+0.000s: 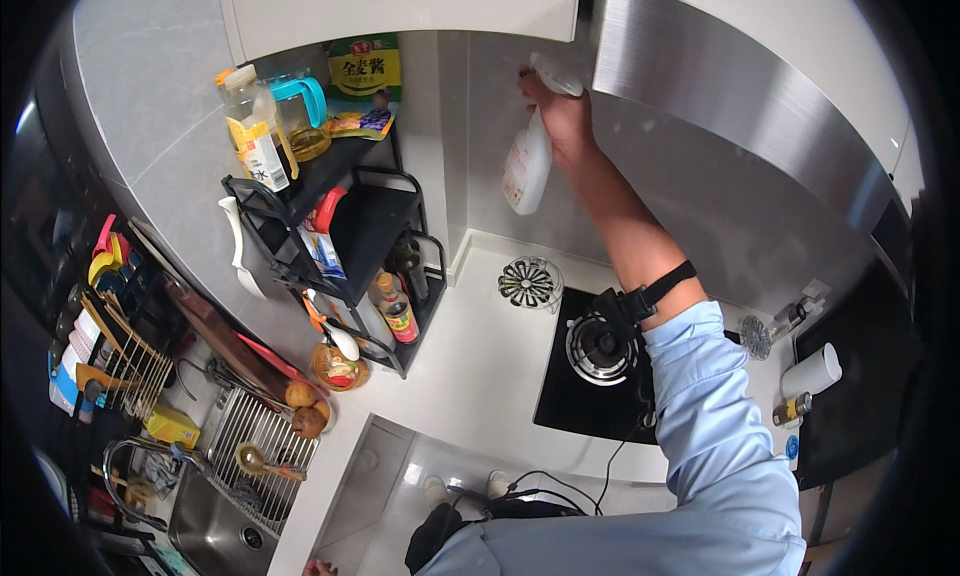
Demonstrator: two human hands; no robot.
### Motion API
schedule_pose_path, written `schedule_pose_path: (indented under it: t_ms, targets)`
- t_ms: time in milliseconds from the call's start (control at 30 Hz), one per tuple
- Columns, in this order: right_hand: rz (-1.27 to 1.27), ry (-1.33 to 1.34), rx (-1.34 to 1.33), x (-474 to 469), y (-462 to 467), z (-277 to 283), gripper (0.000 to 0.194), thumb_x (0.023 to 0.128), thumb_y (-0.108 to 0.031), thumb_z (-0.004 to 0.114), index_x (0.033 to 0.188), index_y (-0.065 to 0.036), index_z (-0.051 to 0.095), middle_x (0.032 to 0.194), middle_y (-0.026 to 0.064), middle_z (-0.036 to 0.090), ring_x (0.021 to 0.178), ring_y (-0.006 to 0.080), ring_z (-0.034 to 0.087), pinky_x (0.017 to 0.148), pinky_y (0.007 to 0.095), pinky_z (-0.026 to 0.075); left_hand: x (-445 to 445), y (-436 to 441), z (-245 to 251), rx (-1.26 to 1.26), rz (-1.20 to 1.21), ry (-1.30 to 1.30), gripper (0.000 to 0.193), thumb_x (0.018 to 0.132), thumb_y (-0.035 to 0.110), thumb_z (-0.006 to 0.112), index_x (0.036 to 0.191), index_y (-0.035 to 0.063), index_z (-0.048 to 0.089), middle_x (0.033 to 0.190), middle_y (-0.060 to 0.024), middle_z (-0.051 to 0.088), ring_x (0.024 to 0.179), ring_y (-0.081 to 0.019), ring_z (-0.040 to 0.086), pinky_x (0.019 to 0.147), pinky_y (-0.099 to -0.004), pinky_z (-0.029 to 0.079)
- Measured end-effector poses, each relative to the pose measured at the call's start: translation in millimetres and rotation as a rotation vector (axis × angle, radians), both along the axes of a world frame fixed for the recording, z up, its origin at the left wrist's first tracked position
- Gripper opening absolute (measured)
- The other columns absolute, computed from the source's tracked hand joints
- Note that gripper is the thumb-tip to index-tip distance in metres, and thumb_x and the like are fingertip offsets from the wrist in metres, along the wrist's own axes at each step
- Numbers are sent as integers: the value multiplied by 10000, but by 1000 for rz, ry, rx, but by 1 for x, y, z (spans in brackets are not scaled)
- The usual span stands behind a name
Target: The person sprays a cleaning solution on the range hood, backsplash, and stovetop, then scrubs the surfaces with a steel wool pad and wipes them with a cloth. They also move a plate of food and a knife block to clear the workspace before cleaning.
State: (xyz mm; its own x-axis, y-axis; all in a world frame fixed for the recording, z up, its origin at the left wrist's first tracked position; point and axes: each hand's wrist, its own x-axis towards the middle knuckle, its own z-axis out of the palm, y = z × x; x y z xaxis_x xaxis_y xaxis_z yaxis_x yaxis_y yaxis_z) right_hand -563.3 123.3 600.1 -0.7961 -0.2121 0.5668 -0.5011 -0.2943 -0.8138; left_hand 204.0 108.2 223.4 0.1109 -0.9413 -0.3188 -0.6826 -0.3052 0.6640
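Observation:
My right hand (564, 118) is raised toward the grey wall panel (517, 231) in the corner and grips a white spray bottle (527, 172) by its neck, below the trigger head. The bottle hangs slightly tilted, with print on its body. Just right of its head is the lower edge of a stainless-steel range hood (735, 88). Beneath my forearm lies a black gas hob (577, 403) with a round burner. Only a few fingers of my left hand (321, 568) show at the bottom edge; what they do is hidden.
A black tiered rack (352, 201) holds sauce bottles, an oil jug and a pouch. A round metal trivet (529, 282) lies on the white counter (480, 396). At left are a steel sink (217, 531) and a utensil rack. Cables trail near my feet.

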Motion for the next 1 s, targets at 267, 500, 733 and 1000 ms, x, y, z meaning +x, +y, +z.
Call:
schedule_pose_path:
  t_ms: [267, 500, 733, 1000]
  targets:
    - [6, -85, 245, 28, -2, -39, 314, 855, -292, 786, 1065, -65, 727, 895, 10, 706, 795, 99, 626, 677, 292, 485, 68, -42, -153, 5, 266, 331, 195, 931, 150, 650, 1013, -23, 618, 948, -167, 699, 754, -285, 691, 642, -379, 576]
    - [-70, -351, 500, 59, 14, -138, 265, 848, -313, 783, 882, -59, 715, 778, 5, 688, 689, 97, 609, 608, 277, 483, 84, -52, -163, 129, 136, 480, 65, 898, -10, 613, 845, 27, 602, 763, -118, 659, 586, -234, 681, 470, -334, 580]
    - [-89, -506, 570, 84, 26, -213, 260, 890, -291, 767, 790, -73, 665, 722, -13, 644, 646, 85, 560, 594, 289, 451, 24, -86, -62, 335, -271, 466, 56, 956, 53, 641, 920, 10, 643, 756, -89, 682, 594, -176, 673, 547, -301, 581]
    - [-209, -535, 430, 98, 30, -242, 280, 847, -301, 800, 786, -49, 695, 704, 7, 665, 607, 96, 581, 576, 285, 475, -82, -139, 7, 323, -582, 495, 142, 946, 64, 679, 1064, -14, 680, 812, -60, 698, 672, -116, 657, 625, -251, 561]
